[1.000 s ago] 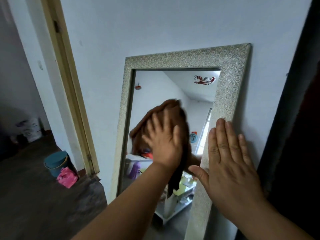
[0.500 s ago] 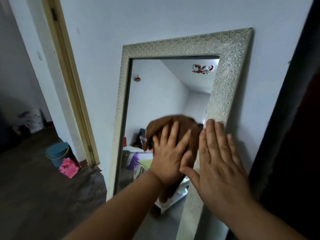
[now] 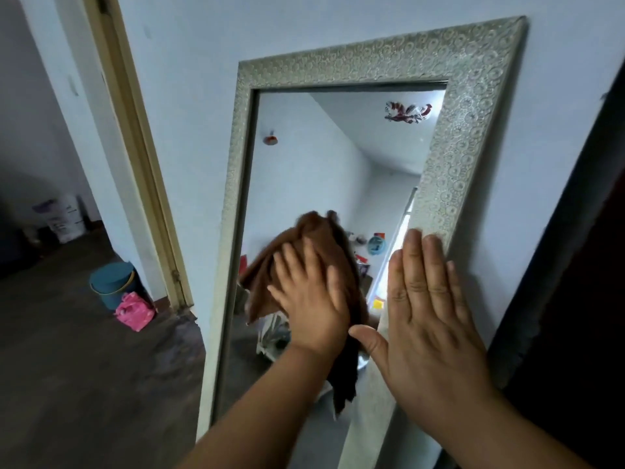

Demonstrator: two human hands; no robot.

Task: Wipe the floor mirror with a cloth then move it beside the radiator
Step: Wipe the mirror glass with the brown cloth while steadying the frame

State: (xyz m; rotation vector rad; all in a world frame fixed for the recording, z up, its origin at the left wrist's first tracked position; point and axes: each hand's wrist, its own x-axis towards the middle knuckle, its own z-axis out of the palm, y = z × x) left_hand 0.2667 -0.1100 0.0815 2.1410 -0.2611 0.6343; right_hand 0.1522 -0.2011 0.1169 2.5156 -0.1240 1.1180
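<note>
A tall floor mirror (image 3: 466,106) in a silver patterned frame leans against the pale wall. My left hand (image 3: 309,299) presses a brown cloth (image 3: 314,238) flat against the glass at mid-height, fingers straight and spread. The cloth's lower end hangs down below my wrist. My right hand (image 3: 426,319) lies flat with straight fingers on the right side of the frame. No radiator is in view.
A doorway with a cream frame (image 3: 142,154) opens at the left. Beside it on the dark floor stand a blue bucket (image 3: 113,282) and a pink bag (image 3: 135,311). A white bag (image 3: 64,218) sits farther back. A dark panel (image 3: 581,265) runs along the right edge.
My left hand has swept the cloth across the glass, down to the right and now back left. My right hand has stayed on the frame.
</note>
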